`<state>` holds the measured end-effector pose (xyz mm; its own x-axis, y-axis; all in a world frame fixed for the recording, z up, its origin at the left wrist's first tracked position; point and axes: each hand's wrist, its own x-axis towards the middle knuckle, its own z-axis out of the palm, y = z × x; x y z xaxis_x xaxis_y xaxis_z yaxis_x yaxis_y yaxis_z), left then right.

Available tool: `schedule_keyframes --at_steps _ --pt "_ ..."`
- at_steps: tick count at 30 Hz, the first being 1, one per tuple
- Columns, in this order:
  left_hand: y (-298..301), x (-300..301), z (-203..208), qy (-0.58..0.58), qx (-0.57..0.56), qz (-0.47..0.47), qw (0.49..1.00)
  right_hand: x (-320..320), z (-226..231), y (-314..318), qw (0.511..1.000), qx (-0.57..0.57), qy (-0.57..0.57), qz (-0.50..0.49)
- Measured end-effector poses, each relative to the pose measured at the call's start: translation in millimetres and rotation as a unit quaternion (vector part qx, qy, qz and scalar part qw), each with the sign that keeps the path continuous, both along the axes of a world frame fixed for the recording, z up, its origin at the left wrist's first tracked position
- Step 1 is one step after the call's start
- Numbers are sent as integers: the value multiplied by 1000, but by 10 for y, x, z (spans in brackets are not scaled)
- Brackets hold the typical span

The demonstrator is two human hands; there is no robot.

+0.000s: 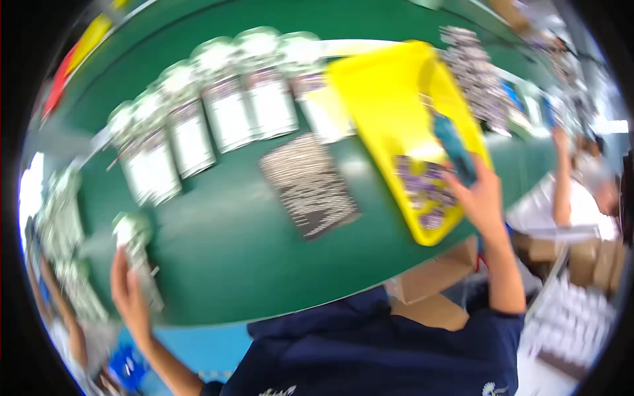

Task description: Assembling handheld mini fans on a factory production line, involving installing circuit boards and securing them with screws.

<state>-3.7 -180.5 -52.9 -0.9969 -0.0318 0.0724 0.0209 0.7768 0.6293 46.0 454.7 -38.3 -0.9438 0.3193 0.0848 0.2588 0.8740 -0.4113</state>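
Note:
At the left of the green table, my left hand (130,300) closes its fingers and thumb on the edge of a flat pale-green and grey part (135,247) with a rounded top. Motion blur hides its details. Over the right side of a yellow tray (370,86), my right hand (482,198) grips a tool with a teal handle (454,148) and a thin metal tip. Small purple and silver parts (422,188) lie in the tray's near end, beside that hand. Between my hands stands a neat stack of thin grey-brown plates (309,185).
Several white rectangular units (228,112) with round pale-green tops form an arc along the table's far side. A heap of purple-silver pieces (470,72) stands right of the tray. Cardboard boxes (432,274) sit below the table edge. Other people work at both sides, one in white (555,201).

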Motion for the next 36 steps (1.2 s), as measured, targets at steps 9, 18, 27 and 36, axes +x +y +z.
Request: schedule_keyframes --at_steps 9,18,27,36 --pt "1243 100 -56 21 82 -21 996 274 -68 206 997 -47 12 -64" --pt "1499 -59 164 132 -62 -115 983 216 -124 -143 994 -59 27 -85" --pt "1549 -237 176 128 -82 -221 963 197 -54 -232 995 -92 -3 -42" --pt "1507 4 -190 107 183 -36 977 142 -58 -197 994 -44 81 -54"
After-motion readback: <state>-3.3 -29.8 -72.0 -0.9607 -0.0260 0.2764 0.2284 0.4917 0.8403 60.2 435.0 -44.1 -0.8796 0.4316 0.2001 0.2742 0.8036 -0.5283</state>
